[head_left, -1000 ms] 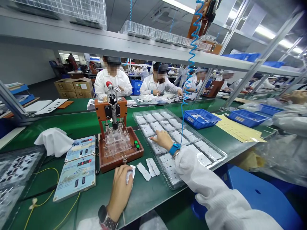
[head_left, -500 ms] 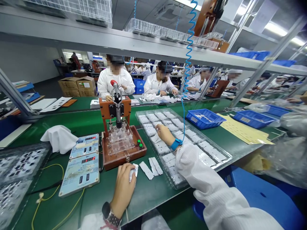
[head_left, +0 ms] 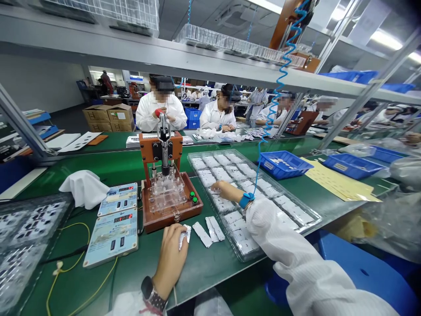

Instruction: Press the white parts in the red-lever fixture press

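Observation:
My left hand [head_left: 173, 259] rests on the green bench, fingers closed round a small white flat part [head_left: 184, 233] just in front of the brown press fixture [head_left: 166, 193]. Two more white parts [head_left: 209, 230] lie beside it on the bench. My right hand [head_left: 228, 190], with a blue wrist strap [head_left: 246, 199], reaches into the clear plastic tray [head_left: 309, 224] of white parts. Its fingers point left and curl down onto a part near the tray's left edge; what they hold, if anything, is hidden.
Two flat meter boxes [head_left: 113, 224] with red digits and a yellow cable lie left of the fixture, a white cloth [head_left: 83, 188] behind them. Blue bins [head_left: 283, 163] and yellow sheets [head_left: 338, 182] sit to the right. A blue coiled cord [head_left: 272, 114] hangs over the tray. Other people work across the bench.
My right hand drew back toward me along the tray's left side, from the middle rows to a nearer row. My left hand stayed closed on the white part.

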Tool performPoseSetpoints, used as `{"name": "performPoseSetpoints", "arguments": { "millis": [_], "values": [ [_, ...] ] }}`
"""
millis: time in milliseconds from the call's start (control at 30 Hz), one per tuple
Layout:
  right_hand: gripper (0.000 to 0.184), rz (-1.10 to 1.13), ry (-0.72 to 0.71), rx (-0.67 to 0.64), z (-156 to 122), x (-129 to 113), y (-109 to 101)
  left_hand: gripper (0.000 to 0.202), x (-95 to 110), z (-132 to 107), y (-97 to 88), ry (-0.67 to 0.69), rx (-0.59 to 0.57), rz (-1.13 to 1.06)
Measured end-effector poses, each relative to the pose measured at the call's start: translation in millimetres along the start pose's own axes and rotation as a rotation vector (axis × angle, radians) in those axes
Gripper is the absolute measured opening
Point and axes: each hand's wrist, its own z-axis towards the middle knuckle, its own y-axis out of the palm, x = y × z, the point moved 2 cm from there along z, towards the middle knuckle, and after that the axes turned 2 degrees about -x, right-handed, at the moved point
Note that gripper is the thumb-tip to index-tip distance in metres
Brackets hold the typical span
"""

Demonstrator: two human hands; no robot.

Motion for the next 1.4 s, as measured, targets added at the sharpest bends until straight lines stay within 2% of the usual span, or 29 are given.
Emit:
{"name": "performPoseSetpoints", "arguments": {
  "millis": [167, 233, 300, 400, 467, 533, 600, 700, 767, 867, 967, 1067, 1167, 1300, 1400],
  "values": [
    [0.051, -0.028, -0.001, 0.077, 2.7, -5.1, -5.2, 0.024, -4.2, 1.5, -5.4, -0.047, -0.034, -0.055],
    [0.047, -0.036, -0.009, 0.131, 0.0, -10.6, -7.4, 0.029, -5.0, 0.0, -13.5, -0.072, -0.109, -0.077],
    [0.042, -0.032, -0.01, 0.19, -6.8, -19.9, -9.2, 0.045, -3.8, -2.4, -22.9, -0.088, -0.254, -0.085],
    [0.032, 0.032, -0.044, 0.262, -26.4, -45.8, -9.0, 0.072, 0.8, -5.7, -34.3, -0.094, -0.454, -0.029],
    [0.023, 0.191, -0.154, 0.254, -44.4, -71.9, -4.8, 0.075, 4.4, -6.7, -38.9, -0.088, -0.487, 0.04],
    [0.014, 0.343, -0.298, 0.17, -62.9, -100.7, 3.4, 0.073, 8.3, -8.1, -42.8, -0.072, -0.476, 0.092],
    [0.03, 0.357, -0.38, 0.067, -77.8, -125.3, 14.6, 0.069, 12.1, -11.0, -50.0, -0.045, -0.455, 0.105],
    [0.065, 0.262, -0.373, 0.009, -88.4, -147.1, 31.1, 0.066, 15.4, -14.0, -72.5, -0.027, -0.394, 0.106],
    [0.071, 0.226, -0.363, -0.002, -88.8, -154.1, 39.4, 0.066, 15.5, -9.9, -92.7, -0.016, -0.316, 0.136],
    [0.063, 0.189, -0.367, -0.015, -85.8, -159.8, 47.6, 0.066, 11.9, 10.8, -118.5, 0.045, -0.18, 0.205],
    [0.058, 0.209, -0.372, -0.009, -84.4, -161.9, 50.2, 0.062, 2.9, 44.0, -128.4, 0.103, -0.118, 0.266],
    [0.056, 0.326, -0.382, 0.036, -84.8, -159.1, 42.5, 0.063, -8.8, 75.7, -124.9, 0.105, -0.152, 0.308],
    [0.055, 0.508, -0.383, 0.138, -81.3, -150.1, 21.8, 0.065, -17.9, 94.6, -118.4, 0.096, -0.218, 0.36],
    [0.04, 0.681, -0.383, 0.272, -60.5, -134.2, -8.1, 0.055, -23.2, 100.8, -115.3, 0.183, -0.257, 0.379],
    [0.029, 0.752, -0.427, 0.302, -33.5, -124.9, -16.8, 0.051, -25.0, 100.0, -116.7, 0.19, -0.254, 0.342]
  ]
}}
